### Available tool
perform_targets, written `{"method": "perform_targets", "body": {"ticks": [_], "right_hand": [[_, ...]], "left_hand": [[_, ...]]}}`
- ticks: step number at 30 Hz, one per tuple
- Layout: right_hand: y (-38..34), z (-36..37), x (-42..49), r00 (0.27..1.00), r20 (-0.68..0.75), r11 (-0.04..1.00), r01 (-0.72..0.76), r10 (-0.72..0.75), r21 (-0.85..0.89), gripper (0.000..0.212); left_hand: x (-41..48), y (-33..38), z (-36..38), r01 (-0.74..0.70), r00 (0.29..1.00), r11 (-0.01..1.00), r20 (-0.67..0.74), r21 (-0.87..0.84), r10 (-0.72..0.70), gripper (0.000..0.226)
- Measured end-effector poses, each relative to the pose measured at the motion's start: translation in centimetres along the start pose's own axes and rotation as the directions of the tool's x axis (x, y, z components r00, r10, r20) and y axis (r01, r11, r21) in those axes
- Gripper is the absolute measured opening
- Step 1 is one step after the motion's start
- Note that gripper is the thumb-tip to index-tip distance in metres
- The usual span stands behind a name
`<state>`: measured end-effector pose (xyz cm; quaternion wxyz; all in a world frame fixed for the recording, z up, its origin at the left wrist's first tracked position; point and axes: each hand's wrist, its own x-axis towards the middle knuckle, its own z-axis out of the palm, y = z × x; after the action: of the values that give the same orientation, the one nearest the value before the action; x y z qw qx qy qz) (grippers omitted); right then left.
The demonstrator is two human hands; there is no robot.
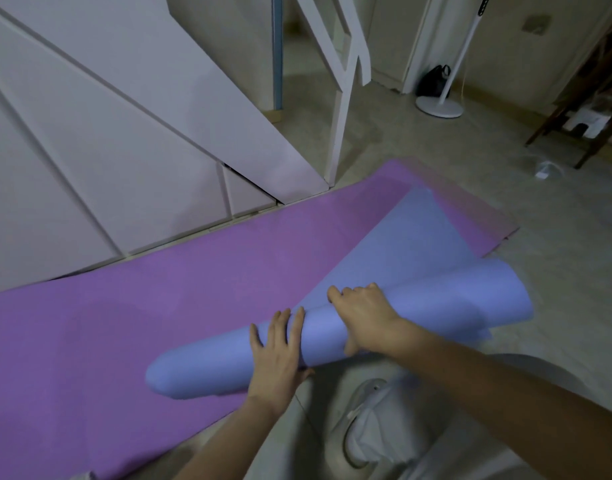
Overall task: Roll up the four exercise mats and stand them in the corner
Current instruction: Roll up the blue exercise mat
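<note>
Left hand point(280, 348) pressed flat on the half-rolled blue mat point(211, 368); right hand point(363, 317) curled round it. Purple mat point(159, 289) underneath.

Bare forearms point(505, 393), white shoe point(361, 407), seemingly pale trousers point(471, 455)

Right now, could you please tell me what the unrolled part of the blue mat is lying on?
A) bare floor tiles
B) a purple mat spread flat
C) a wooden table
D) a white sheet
B: the flat stretch of the blue mat lies on the purple mat, which shows on both sides of it, beyond the roll under the left hand and right hand.
</note>
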<state>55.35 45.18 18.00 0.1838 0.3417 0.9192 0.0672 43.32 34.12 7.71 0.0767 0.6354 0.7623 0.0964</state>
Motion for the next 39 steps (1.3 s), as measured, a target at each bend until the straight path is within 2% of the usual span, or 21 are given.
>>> {"method": "perform_targets", "body": {"ticks": [4,8,10,14,17,19,21,24,26,29,32,34,36,39], "right_hand": [[1.0,-1.0,-0.2,0.998,0.061,0.992,-0.026,0.018,0.123,0.073],[2.0,-1.2,-0.5,0.982,0.187,0.970,-0.049,0.004,0.236,0.077],[2.0,-1.1,-0.8,0.981,0.193,0.968,-0.052,0.003,0.246,0.078],[0.8,0.5,-1.6,0.999,0.051,0.995,0.006,-0.011,0.099,0.080],[-0.9,1.6,-1.8,1.000,0.021,0.996,0.011,-0.009,-0.091,0.091],[-1.6,2.0,-1.7,1.000,0.014,0.993,-0.018,0.020,-0.115,0.091],[-1.4,2.1,-1.6,1.000,0.000,0.995,-0.027,0.028,-0.092,0.085],[-0.8,1.8,-1.4,0.999,-0.017,0.998,-0.028,0.027,-0.053,0.079],[-0.4,1.7,-1.2,0.999,-0.028,0.999,-0.046,0.046,-0.028,0.076],[0.1,1.8,-1.3,0.996,-0.020,0.995,-0.087,0.088,0.049,0.075],[0.8,2.0,-1.7,0.998,0.035,0.990,-0.059,0.055,0.125,0.078],[1.8,1.9,-1.8,0.992,0.128,0.973,-0.044,0.014,0.228,0.081],[2.8,1.8,-2.1,0.969,0.245,0.943,-0.068,-0.015,0.325,0.085],[3.8,2.0,-2.4,0.935,0.356,0.934,-0.119,-0.010,0.337,0.088]], "left_hand": [[-0.5,0.0,0.4,0.015,0.999,0.999,-0.029,0.028,-0.014,0.130],[0.9,-0.7,-0.7,-0.103,0.994,0.993,-0.025,0.057,0.105,0.121],[1.7,-1.3,-1.3,-0.149,0.989,0.988,-0.017,0.049,0.150,0.116],[3.2,-1.6,-2.9,-0.189,0.981,0.975,0.070,0.116,0.182,0.113],[4.0,-0.7,-3.7,-0.231,0.961,0.970,0.172,0.075,0.215,0.093],[4.5,-0.1,-4.3,-0.218,0.942,0.975,0.267,0.029,0.203,0.086],[4.7,0.1,-4.5,-0.230,0.933,0.973,0.291,0.036,0.210,0.086],[4.3,-0.1,-4.0,-0.217,0.949,0.974,0.249,0.060,0.195,0.096],[3.4,-0.5,-3.1,-0.237,0.968,0.966,0.101,0.098,0.228,0.106],[1.4,-1.1,-1.1,-0.205,0.977,0.970,-0.035,0.132,0.211,0.120],[-0.1,-1.5,0.3,-0.198,0.976,0.965,-0.054,0.174,0.211,0.128],[0.0,-1.7,0.8,-0.217,0.973,0.962,-0.047,0.168,0.228,0.132],[0.7,-1.5,0.7,-0.274,0.961,0.953,-0.010,0.132,0.278,0.129],[2.0,-0.8,0.3,-0.337,0.941,0.935,0.036,0.108,0.335,0.119]]}}
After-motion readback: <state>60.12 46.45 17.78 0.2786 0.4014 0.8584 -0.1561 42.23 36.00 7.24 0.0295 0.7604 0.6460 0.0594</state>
